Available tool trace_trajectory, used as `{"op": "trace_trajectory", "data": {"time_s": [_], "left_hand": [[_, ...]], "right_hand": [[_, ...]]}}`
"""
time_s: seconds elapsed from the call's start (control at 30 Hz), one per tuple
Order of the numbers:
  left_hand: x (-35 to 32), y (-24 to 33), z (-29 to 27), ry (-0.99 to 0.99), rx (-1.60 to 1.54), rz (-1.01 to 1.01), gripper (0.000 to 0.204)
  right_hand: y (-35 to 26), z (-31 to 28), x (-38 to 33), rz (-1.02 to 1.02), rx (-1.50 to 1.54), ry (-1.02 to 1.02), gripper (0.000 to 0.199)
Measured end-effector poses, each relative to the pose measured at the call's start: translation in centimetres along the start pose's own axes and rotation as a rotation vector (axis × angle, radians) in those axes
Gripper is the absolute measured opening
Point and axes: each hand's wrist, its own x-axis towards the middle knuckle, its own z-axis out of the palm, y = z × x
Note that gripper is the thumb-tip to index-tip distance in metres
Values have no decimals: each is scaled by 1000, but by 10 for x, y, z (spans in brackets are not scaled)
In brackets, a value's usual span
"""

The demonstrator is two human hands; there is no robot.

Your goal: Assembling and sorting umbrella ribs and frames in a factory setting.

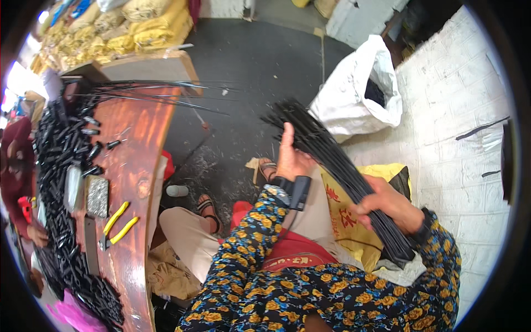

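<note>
A thick bundle of long, thin black rods (334, 156) slants across my lap, its far end up and to the left. My right hand (391, 206) is wrapped round its lower part. Nearer the far end, my left hand (296, 159) holds the bundle from the left side, thumb raised along it and the other fingers mostly hidden behind. The bundle's near end rests by a yellow sack (354, 240) with red print, beside my right leg. Both wrists wear dark bands.
To the left, a wooden table (135, 160) bears a heap of small black parts (63, 221), yellow-handled pliers (120, 224) and a grey block (98, 196). More thin rods (166, 87) overhang its far edge. A white sack (345, 94) stands by the brick wall (453, 155). Another person's hand (37, 235) is beyond the table.
</note>
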Motion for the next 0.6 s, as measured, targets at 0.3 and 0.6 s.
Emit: {"op": "trace_trajectory", "data": {"time_s": [0.3,0.6], "left_hand": [[-25,-21,130,-434,-83,86,46],[-155,117,237,-617,19,571,38]], "right_hand": [[14,25,-118,-295,-123,255,73],[-78,115,-166,-612,-694,52,81]]}}
